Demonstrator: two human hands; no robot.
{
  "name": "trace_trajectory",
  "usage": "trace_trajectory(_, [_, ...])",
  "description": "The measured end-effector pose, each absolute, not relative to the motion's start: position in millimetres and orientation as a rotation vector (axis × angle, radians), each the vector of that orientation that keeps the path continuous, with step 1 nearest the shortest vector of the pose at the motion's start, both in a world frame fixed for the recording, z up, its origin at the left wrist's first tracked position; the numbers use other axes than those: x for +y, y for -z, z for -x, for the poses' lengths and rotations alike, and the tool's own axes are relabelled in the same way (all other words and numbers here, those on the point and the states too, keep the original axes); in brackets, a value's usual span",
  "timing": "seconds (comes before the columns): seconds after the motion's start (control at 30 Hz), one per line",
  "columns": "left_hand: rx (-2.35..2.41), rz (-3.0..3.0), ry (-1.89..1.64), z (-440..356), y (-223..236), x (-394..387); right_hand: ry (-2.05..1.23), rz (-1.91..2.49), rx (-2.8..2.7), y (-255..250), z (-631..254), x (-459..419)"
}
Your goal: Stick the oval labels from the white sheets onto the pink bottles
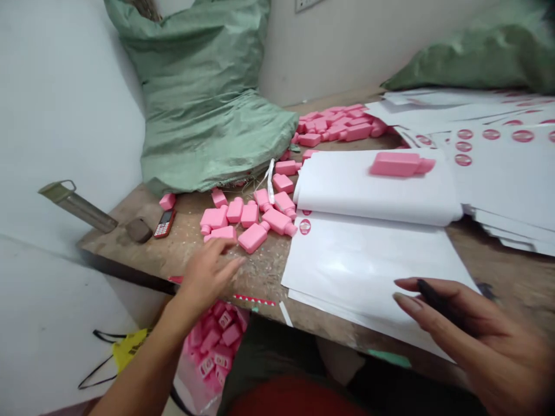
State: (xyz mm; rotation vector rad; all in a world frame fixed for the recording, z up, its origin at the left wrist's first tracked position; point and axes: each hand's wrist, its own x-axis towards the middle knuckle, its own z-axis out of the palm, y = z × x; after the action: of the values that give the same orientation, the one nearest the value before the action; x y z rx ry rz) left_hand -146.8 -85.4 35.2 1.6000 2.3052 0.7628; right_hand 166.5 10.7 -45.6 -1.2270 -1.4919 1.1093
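Observation:
My left hand (208,271) is open over the near edge of the table, its fingertips at a pink plastic bottle (222,233) in a loose cluster. Touching or just above it, I cannot tell. My right hand (472,332) hovers over the lower part of a white label sheet (368,248), thumb and fingers apart. A dark covering or strip shows along one of its fingers; which one is unclear. A slightly blurred pink bottle (396,164) lies on its side on the folded-back part of the sheets, beyond the right hand.
A green woven sack (208,98) stands behind the cluster, with a bottle heap (333,124) to its right. More label sheets (511,173) lie at right. A mobile phone (165,223) and metal flask (82,205) are at left. Labelled bottles fill a bag (212,398) below the edge.

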Motion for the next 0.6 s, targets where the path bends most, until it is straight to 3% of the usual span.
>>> trace_trajectory(0.13, [2.337,-1.693,-0.674,138.2,-6.6,-32.0,-1.003,1.364,-1.65,24.8,-169.2,5.6])
trace_trajectory(0.27, [2.329,-1.712,-0.658,142.8,5.2,-25.9,-0.85,1.427,-1.766,28.8,-181.4,2.0])
trace_trajectory(0.47, [1.864,-1.127,-1.449,137.2,5.4,-37.0,-0.207,1.115,-2.376,44.7,-190.4,9.1])
trace_trajectory(0.6, [1.513,-0.682,-1.593,127.6,3.4,-40.0,0.035,0.834,-2.679,44.0,-186.4,20.3])
